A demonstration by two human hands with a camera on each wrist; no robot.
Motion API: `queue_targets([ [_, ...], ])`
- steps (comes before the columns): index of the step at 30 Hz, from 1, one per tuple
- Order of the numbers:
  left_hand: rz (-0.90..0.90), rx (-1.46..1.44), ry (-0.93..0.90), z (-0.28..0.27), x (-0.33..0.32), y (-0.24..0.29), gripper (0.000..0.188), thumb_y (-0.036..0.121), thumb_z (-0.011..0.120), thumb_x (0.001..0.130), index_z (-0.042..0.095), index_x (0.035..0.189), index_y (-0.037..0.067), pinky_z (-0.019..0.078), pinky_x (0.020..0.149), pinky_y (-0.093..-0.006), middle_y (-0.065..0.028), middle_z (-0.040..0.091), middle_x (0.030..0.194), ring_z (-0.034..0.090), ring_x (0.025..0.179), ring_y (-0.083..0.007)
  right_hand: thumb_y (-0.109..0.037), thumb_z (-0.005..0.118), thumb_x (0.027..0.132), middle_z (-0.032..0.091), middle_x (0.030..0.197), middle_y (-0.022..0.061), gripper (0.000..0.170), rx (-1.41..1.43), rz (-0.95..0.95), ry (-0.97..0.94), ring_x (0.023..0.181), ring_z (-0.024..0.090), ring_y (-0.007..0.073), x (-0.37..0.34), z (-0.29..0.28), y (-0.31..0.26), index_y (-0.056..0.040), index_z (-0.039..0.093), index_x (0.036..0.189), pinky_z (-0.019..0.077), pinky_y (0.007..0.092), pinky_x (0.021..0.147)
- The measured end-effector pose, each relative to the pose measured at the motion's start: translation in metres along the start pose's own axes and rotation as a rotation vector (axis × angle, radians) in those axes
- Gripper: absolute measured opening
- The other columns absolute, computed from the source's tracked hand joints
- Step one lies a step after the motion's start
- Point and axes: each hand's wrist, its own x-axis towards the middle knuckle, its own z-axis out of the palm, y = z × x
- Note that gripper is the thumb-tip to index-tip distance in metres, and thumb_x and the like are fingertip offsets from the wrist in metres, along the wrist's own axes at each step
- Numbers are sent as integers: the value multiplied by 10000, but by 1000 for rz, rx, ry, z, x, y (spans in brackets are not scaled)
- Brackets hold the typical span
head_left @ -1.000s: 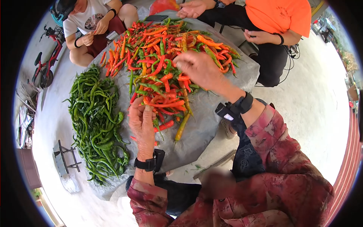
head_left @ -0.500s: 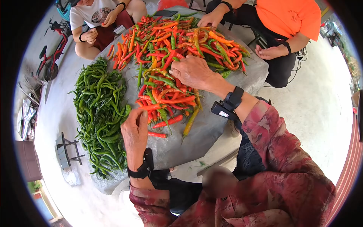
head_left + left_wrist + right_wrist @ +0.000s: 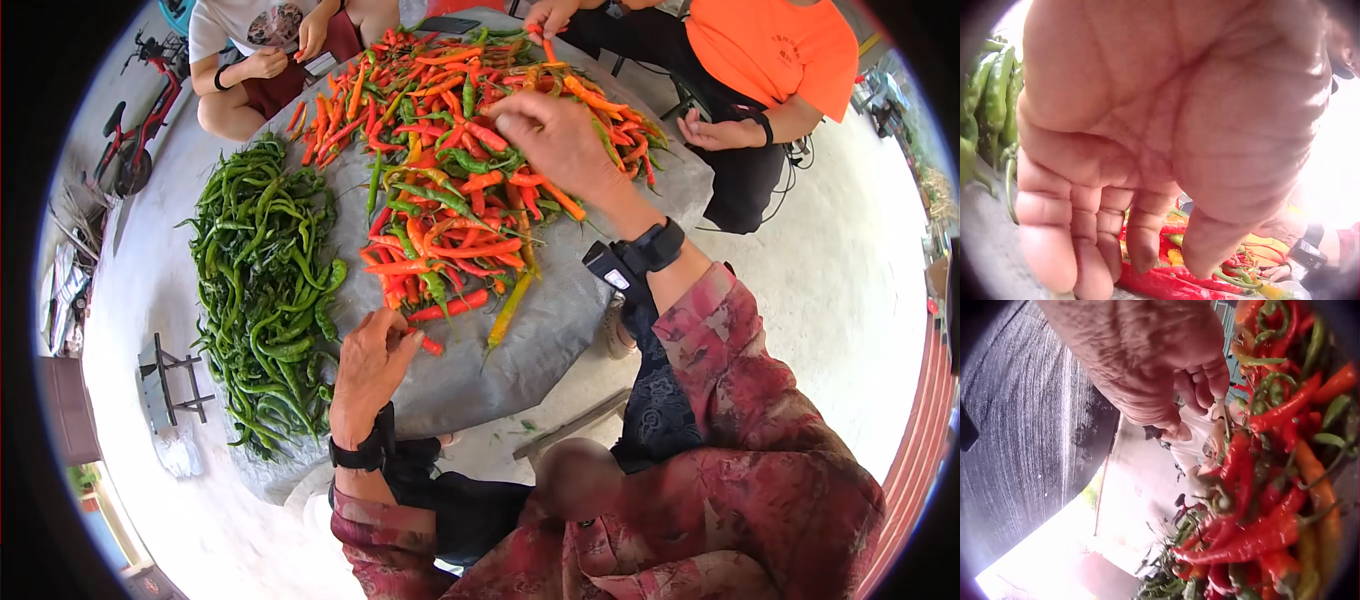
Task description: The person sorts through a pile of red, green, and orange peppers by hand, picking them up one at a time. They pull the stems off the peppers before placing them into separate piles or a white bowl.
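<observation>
The left hand (image 3: 375,370) is at the near-left edge of a mixed pile of red, orange and green peppers (image 3: 470,240). Its fingertips are beside a short red pepper (image 3: 430,345). In the left wrist view, the left hand (image 3: 1166,137) has loosely bent fingers and a gap before the thumb, above a long red pepper (image 3: 1172,282). Over the middle of the pile, the right hand (image 3: 565,145) reaches toward red peppers (image 3: 487,137). The right wrist view shows the right hand (image 3: 1154,362) with thumb and fingers apart, fingertips near a pepper stem (image 3: 1227,419).
A heap of green peppers (image 3: 265,300) lies on the left of the grey-covered table (image 3: 440,375). Across it sit a person in a white shirt (image 3: 230,30) and one in an orange shirt (image 3: 770,50). A phone (image 3: 450,25) lies at the far edge.
The left hand has come down from the pile's edge to the short red pepper. The right hand has shifted slightly right and farther forward. The orange-shirted person has lifted an orange pepper.
</observation>
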Motion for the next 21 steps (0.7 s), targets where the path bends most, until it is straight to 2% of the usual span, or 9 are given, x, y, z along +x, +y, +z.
queue_targets([
  [2,33,-10,25,5,6,6,196,119,672,800,587,887,-35,489,607,-333,-143,629,732,614,629,-220,-113,571,847,663,744,153,127,63,44,36,653,648,307,3,-16,10,-17,640,895,505,363,601],
  [4,12,-30,93,9,12,11,174,88,661,813,591,913,-36,491,609,-324,-135,633,754,614,640,-202,-116,555,850,663,753,158,133,-122,75,59,665,650,309,2,-29,19,-9,631,871,503,369,602],
  [5,18,-32,90,11,14,12,174,88,661,813,591,913,-36,491,609,-324,-135,633,754,614,640,-202,-124,553,843,665,793,170,136,-275,102,-75,741,653,333,0,-37,23,-7,621,863,512,402,665],
  [6,26,-8,120,14,16,12,165,81,655,818,595,917,-36,492,614,-321,-131,634,753,613,641,-196,-124,553,843,665,793,170,136,-279,104,-72,741,653,333,-4,-39,33,-7,621,863,512,402,665],
  [8,37,17,146,17,21,15,156,73,650,823,598,921,-37,494,620,-317,-127,635,752,612,642,-190,-161,569,840,669,861,162,245,-609,190,-415,767,648,332,-15,-37,59,-15,617,1030,507,399,704],
  [9,32,-23,164,18,24,18,161,101,664,814,603,899,-21,490,615,-344,-139,633,776,618,643,-229,-165,582,827,655,934,175,286,-637,277,-521,918,620,357,-17,-40,52,-18,607,1071,484,443,789],
  [12,51,26,211,22,32,22,150,135,666,818,605,843,-1,476,591,-374,-149,625,769,619,626,-277,-172,600,820,641,969,181,297,-717,255,-688,995,596,340,-23,-42,43,-19,600,1074,473,436,819],
  [17,59,157,345,26,45,33,203,160,619,868,565,742,10,416,509,-380,-147,545,608,566,533,-289,-159,627,739,621,848,172,212,-772,172,-715,849,601,352,-25,-43,60,-4,600,881,457,461,707],
  [21,137,77,399,24,48,42,223,154,604,893,543,740,4,394,495,-348,-131,509,594,484,491,-268,-204,637,689,582,711,151,219,-470,197,-552,686,575,321,-17,-59,58,-7,561,747,433,437,611],
])
